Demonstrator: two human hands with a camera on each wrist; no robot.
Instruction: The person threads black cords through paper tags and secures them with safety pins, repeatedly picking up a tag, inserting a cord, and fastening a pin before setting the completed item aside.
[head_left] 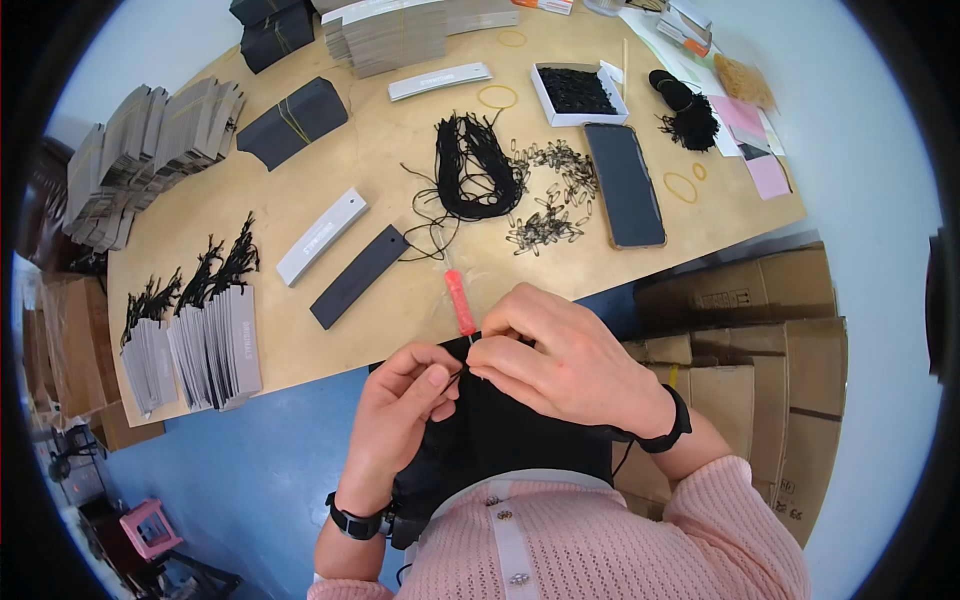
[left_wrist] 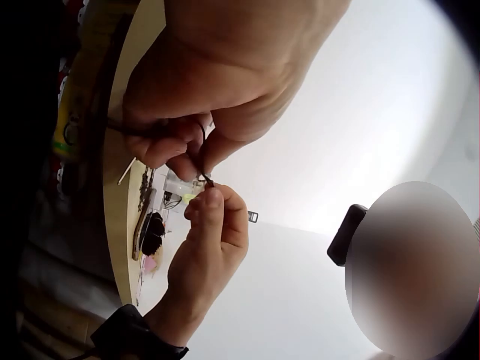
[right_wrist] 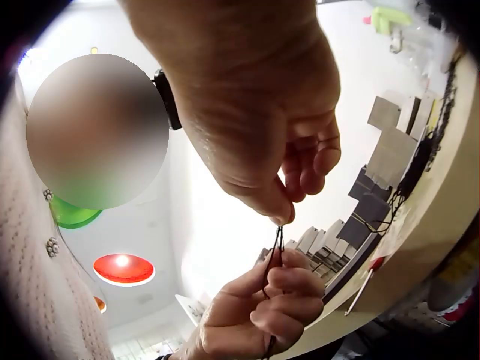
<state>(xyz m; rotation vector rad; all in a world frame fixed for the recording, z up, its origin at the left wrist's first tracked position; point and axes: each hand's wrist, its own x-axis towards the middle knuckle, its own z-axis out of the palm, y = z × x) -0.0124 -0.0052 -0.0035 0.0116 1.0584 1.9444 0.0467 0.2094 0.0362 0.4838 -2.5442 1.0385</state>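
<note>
Both hands are close together just off the table's front edge. My left hand (head_left: 405, 400) pinches a thin black cord (right_wrist: 268, 281) between thumb and fingers. From above, my right hand (head_left: 570, 355) pinches the same cord with thumb and fingertip; in the right wrist view a narrow loop spans the short gap between the hands. A red-handled tool (head_left: 459, 302) with a thin metal shaft lies at the edge, right by the right fingertips. Beyond it are a black tag strip (head_left: 360, 277), a grey tag strip (head_left: 322, 238) and a bundle of black cords (head_left: 475, 170).
A heap of small metal pins (head_left: 550, 225) lies beside a phone (head_left: 625, 185). Behind stands a white box (head_left: 540, 100) of black pieces. Corded tags (head_left: 215, 345) fan out at the left front, with grey stacks (head_left: 150, 150) behind. Cardboard boxes (head_left: 740, 290) stand right of the table.
</note>
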